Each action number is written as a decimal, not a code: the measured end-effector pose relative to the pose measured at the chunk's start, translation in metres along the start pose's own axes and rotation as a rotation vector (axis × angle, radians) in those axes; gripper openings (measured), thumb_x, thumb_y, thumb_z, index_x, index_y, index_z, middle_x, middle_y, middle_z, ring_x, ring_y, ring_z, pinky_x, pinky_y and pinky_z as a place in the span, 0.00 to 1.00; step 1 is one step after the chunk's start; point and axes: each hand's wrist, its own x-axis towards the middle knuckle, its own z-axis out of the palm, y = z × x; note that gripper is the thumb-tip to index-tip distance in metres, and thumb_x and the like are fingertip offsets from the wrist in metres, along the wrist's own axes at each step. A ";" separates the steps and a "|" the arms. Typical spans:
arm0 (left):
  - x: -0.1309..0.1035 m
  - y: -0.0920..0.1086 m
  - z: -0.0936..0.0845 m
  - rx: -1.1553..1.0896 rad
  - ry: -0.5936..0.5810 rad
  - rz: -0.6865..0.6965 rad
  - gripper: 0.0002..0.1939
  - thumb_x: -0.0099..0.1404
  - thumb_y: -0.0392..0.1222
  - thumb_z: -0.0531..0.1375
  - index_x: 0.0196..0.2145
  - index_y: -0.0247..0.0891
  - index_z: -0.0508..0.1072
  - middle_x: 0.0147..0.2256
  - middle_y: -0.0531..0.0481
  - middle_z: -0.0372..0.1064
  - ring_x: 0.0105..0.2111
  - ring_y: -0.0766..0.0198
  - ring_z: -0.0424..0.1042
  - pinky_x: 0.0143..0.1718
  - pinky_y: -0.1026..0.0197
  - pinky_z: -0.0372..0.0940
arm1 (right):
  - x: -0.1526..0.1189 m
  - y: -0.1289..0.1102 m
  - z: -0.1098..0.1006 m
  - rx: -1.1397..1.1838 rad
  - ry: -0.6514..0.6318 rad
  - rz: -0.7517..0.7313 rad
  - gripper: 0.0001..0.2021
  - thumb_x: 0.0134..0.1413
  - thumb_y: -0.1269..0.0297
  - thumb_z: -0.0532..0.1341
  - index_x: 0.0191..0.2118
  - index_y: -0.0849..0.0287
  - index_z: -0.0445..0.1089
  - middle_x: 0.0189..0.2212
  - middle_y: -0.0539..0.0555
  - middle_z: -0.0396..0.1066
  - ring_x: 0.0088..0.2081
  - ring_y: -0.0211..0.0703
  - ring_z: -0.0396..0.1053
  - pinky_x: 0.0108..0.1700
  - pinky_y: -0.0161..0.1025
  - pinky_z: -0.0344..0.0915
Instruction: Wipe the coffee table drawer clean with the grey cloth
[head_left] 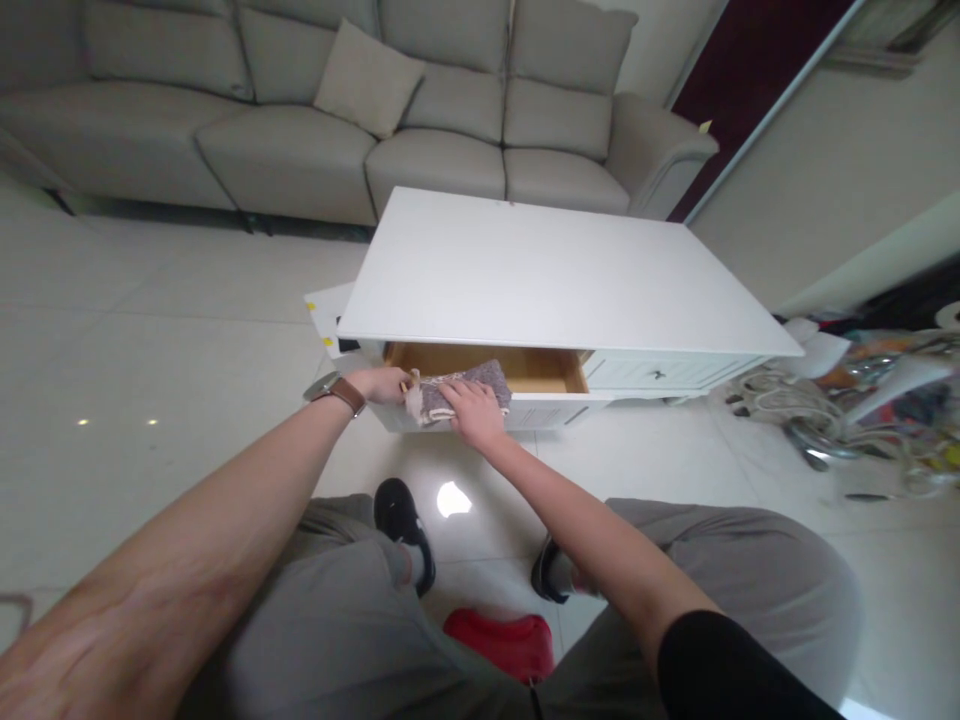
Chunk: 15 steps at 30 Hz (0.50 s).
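A bundle of grey-brown folded cloth (491,377) with a paler left end is above the front edge of an open drawer (551,375). My left hand (386,383), with a brown-strapped watch at the wrist, is closed on the bundle's left end. From the right, my right hand (476,410) lies over the bundle, its fingers bent across the top and its thumb hidden. The bare wooden floor of the drawer shows behind the cloth. That drawer belongs to a white coffee table (555,275).
Beyond the table stands a grey sofa (442,165) with a beige cushion (367,80). A closed drawer (660,372) is to the right. Cables and a pile of mixed items (862,390) lie at far right. A red object (502,645) is between my feet.
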 end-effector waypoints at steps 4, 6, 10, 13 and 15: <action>0.000 0.000 -0.002 0.010 0.005 -0.052 0.32 0.54 0.42 0.60 0.57 0.37 0.74 0.52 0.44 0.77 0.50 0.54 0.75 0.47 0.63 0.67 | -0.005 0.037 -0.019 0.142 -0.012 0.122 0.28 0.57 0.68 0.56 0.64 0.51 0.63 0.57 0.56 0.72 0.55 0.54 0.70 0.57 0.48 0.63; -0.001 0.001 -0.005 0.016 0.000 -0.054 0.33 0.57 0.44 0.59 0.60 0.38 0.73 0.55 0.43 0.76 0.53 0.54 0.74 0.50 0.63 0.67 | -0.006 0.062 -0.030 0.264 0.022 0.230 0.25 0.56 0.67 0.56 0.60 0.50 0.66 0.51 0.55 0.76 0.51 0.53 0.72 0.55 0.47 0.66; -0.003 0.003 -0.008 0.012 0.013 -0.035 0.30 0.61 0.48 0.57 0.59 0.39 0.74 0.58 0.45 0.73 0.57 0.56 0.72 0.53 0.64 0.65 | 0.003 0.113 -0.062 0.690 0.309 0.390 0.21 0.53 0.64 0.57 0.54 0.56 0.70 0.48 0.54 0.77 0.52 0.49 0.71 0.58 0.45 0.65; -0.004 0.005 -0.008 0.002 0.016 -0.030 0.29 0.61 0.48 0.56 0.59 0.39 0.75 0.59 0.45 0.73 0.56 0.57 0.72 0.53 0.65 0.65 | 0.018 0.149 -0.099 1.091 0.517 0.537 0.20 0.52 0.60 0.56 0.50 0.59 0.71 0.40 0.55 0.77 0.46 0.47 0.73 0.53 0.43 0.69; -0.004 0.007 -0.008 -0.002 0.016 -0.027 0.29 0.61 0.47 0.55 0.58 0.38 0.75 0.59 0.45 0.73 0.55 0.57 0.73 0.53 0.65 0.65 | 0.028 0.172 -0.124 1.313 0.558 0.568 0.19 0.53 0.57 0.56 0.48 0.60 0.72 0.35 0.56 0.76 0.42 0.47 0.73 0.48 0.44 0.72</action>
